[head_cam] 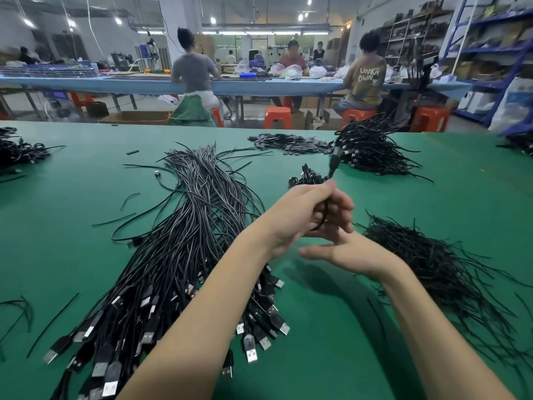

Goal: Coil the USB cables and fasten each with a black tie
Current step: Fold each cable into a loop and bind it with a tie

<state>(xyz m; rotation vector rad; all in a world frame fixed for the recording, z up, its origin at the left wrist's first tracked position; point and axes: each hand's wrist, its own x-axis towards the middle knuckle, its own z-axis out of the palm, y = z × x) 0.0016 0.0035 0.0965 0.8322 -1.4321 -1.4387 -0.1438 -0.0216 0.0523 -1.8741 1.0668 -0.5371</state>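
Left: loose USB cables (178, 255); right: black ties (450, 269); far right: coiled bundles (372, 145). Centre: left hand (300, 215) gripping coiled cable (322, 217), plug end (334, 160) pointing far, upright. Right hand (346, 249) relaxed, fingers against coil.

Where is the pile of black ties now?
In the head view, the pile of black ties lies on the green table, just right of the right hand.

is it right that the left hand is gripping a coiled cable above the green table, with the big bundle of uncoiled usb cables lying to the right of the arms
Not quite. In the head view the big bundle of uncoiled USB cables lies to the left of the arms, not the right; the pile of black ties is on the right. The rest holds: the left hand grips a coiled cable above the green table.
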